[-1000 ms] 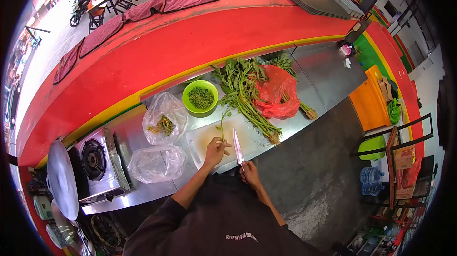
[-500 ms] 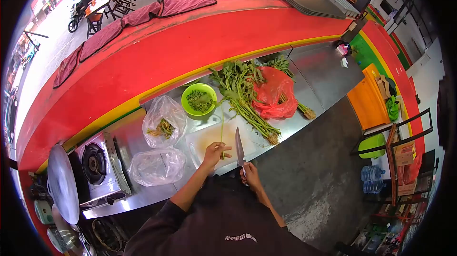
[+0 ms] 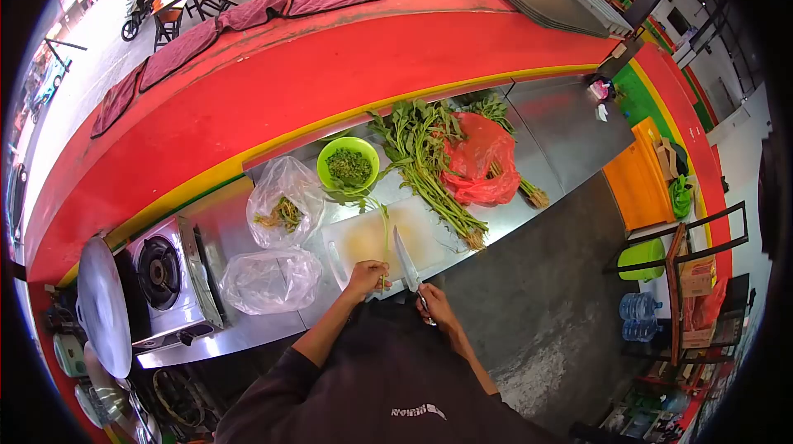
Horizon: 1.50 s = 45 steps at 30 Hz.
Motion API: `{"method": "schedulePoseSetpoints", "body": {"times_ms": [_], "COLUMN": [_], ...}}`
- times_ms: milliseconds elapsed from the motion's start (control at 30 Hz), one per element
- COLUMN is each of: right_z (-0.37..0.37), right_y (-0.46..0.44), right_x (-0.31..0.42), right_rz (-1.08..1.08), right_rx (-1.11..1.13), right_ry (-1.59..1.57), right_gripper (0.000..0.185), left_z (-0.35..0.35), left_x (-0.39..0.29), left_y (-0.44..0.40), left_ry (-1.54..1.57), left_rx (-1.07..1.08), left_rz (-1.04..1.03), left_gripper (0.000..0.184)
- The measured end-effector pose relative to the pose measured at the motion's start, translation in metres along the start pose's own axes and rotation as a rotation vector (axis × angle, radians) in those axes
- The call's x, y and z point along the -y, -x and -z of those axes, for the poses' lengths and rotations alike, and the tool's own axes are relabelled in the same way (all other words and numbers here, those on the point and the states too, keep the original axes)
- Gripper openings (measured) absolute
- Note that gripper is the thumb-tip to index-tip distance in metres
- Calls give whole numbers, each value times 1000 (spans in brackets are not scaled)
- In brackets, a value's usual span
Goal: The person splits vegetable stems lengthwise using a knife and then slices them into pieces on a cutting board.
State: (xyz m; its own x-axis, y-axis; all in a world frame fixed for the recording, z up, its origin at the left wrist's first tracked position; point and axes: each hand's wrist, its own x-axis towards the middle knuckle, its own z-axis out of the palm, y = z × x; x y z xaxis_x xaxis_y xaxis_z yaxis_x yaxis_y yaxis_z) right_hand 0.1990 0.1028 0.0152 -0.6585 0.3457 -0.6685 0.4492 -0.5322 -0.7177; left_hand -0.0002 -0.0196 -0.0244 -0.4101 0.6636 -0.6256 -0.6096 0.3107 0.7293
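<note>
My left hand (image 3: 368,276) is closed on the lower end of a thin green stem (image 3: 386,233), whose leafy top lies near the green bowl. In my right hand (image 3: 434,305) is a knife (image 3: 405,256), its blade pointing away from me over the near part of the white cutting board (image 3: 355,239). Chopped greens fill part of the green bowl (image 3: 370,151) beyond the board. Right of the bowl lies a heap of leafy stalks (image 3: 421,147), with a red plastic bag (image 3: 481,163) against it.
Left of the board, a clear bag (image 3: 287,188) holds stem scraps, and another clear bag (image 3: 273,281) lies nearer me. A gas stove (image 3: 169,275) stands at the counter's left end. Beyond the steel counter (image 3: 553,122) rises a red wall (image 3: 330,56).
My left hand has closed its spread fingers around the stem and moved slightly left. The stem's leafy top has shifted toward the bowl. The knife tip has tilted left.
</note>
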Motion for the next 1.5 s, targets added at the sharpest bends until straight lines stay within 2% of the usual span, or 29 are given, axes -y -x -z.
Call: {"method": "schedulePoseSetpoints", "body": {"times_ms": [200, 400, 833, 900, 1033, 1300, 1500], "right_z": [1, 2, 1, 1, 7, 14, 14], "right_y": [-2, 4, -7, -10, -18, -15, -15], "right_x": [2, 3, -9, -12, -24, -17, -17], "right_rz": [6, -37, 13, 101, 146, -61, 11], "right_rx": [-23, -18, 1, -38, -52, 49, 41], "right_ry": [5, 52, 190, 307, 346, 110, 216], "right_gripper": [31, 32, 31, 31, 30, 32, 31], "left_z": [6, 14, 16, 16, 17, 16, 16], "left_x": [14, 23, 25, 24, 27, 23, 21], "left_y": [-7, -17, -15, -14, -15, -11, -11], "left_ry": [-142, -245, -183, -216, -187, -163, -183], "left_rx": [66, 43, 50, 51, 48, 43, 57], "left_rz": [-6, 7, -3, -18, -8, -9, 1], "left_gripper": [25, 27, 29, 28, 27, 28, 27]}}
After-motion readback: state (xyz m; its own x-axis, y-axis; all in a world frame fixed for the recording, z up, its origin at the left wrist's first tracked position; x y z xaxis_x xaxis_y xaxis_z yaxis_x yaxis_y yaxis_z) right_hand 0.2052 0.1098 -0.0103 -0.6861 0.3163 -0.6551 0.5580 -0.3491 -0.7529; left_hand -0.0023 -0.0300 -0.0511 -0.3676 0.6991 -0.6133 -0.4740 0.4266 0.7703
